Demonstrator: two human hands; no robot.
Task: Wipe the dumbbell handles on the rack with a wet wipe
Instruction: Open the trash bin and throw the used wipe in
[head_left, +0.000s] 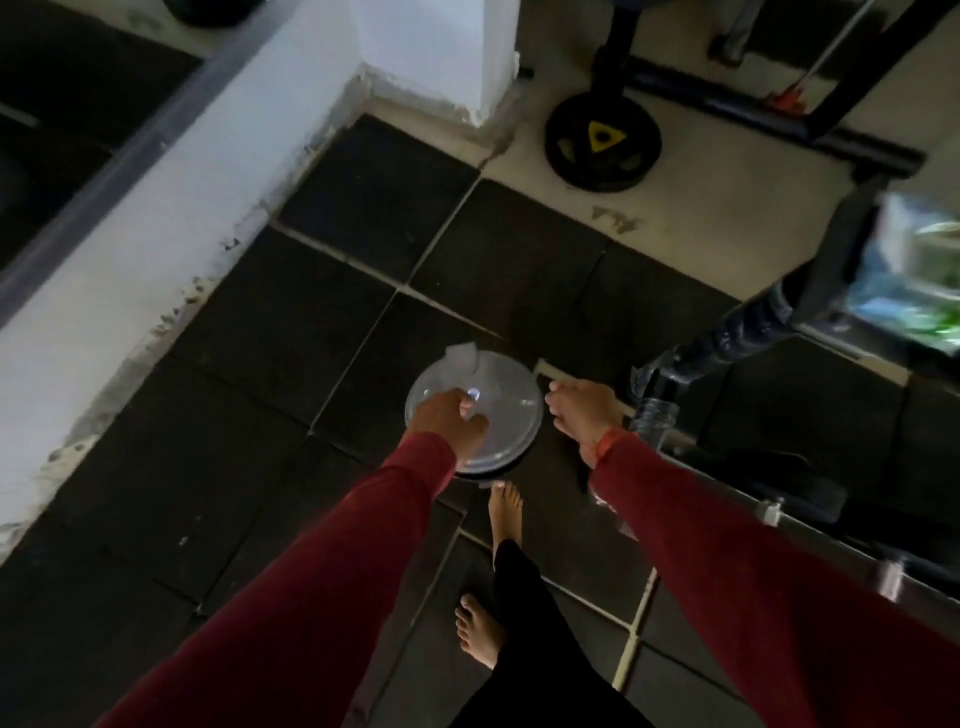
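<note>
Reaching down over a round grey bin (498, 410) on the dark floor tiles (363, 208), the left hand (452, 421) pinches a white wet wipe (465, 358) in curled fingers, so the step looks like throwing it away. The right hand (584, 410) hangs beside the bin with fingers loosely curled, holding nothing visible. Dumbbells cannot be made out; a dark rack frame (727, 332) stands to the right. Next, the fingers must release over the bin.

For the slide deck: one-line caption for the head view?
Left hand holds a wet wipe over a round bin lid; right hand hangs empty.
</note>
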